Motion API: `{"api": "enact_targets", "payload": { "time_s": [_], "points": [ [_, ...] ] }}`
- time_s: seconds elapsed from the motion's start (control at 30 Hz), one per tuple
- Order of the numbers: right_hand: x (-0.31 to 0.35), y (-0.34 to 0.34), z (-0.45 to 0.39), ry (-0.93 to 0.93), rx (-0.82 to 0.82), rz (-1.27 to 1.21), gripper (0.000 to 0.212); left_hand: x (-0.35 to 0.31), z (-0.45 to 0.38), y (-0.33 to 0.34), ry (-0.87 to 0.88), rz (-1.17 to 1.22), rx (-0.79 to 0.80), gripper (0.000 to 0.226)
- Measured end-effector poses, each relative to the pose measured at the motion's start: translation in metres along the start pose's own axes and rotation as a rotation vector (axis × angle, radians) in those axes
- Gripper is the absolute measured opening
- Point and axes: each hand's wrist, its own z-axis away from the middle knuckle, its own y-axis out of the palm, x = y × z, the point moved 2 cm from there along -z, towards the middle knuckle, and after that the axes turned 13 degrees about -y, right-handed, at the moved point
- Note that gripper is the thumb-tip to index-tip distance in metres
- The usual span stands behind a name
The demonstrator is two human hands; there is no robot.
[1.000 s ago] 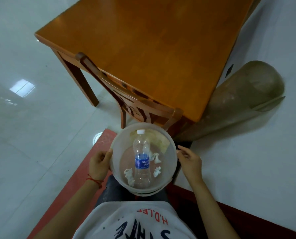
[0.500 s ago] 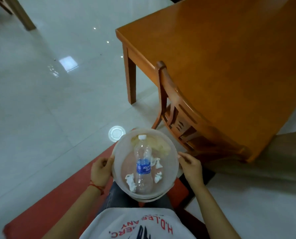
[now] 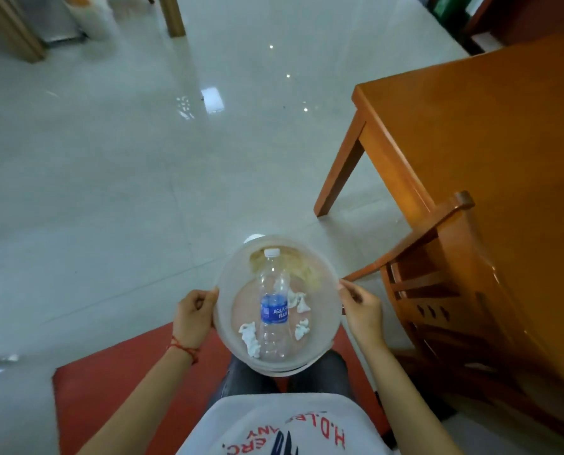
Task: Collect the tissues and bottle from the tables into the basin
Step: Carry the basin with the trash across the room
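Bottle point(image 3: 274, 310) lies flat in the basin point(image 3: 326, 284), crumpled tissues point(image 3: 249, 338) touching both its sides. Left hand point(image 3: 192, 318) and right hand point(image 3: 362, 311) fingers curl on opposite rims, basin between them. Table point(image 3: 490, 133) and chair point(image 3: 438, 290) beyond the right-hand fingers.

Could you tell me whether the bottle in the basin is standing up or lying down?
Lying down: the bottle rests lengthwise on the basin floor, cap pointing away.
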Motion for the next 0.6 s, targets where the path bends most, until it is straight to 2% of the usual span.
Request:
{"api": "enact_targets", "payload": {
  "time_s": [0.27,0.37,0.6],
  "points": [
    [0.035,0.053,-0.081,-0.095,0.186,0.001,0.011,-0.022,-0.052,-0.015,-0.088,0.115,-0.110,0.027],
    [0.049,0.070,-0.122,-0.122,0.236,0.030,0.018,-0.042,-0.074,-0.014,-0.099,0.172,-0.162,0.029],
    [0.091,0.105,-0.216,-0.178,0.320,-0.015,0.019,-0.105,-0.125,-0.012,-0.106,0.232,-0.250,0.029]
  ]
}}
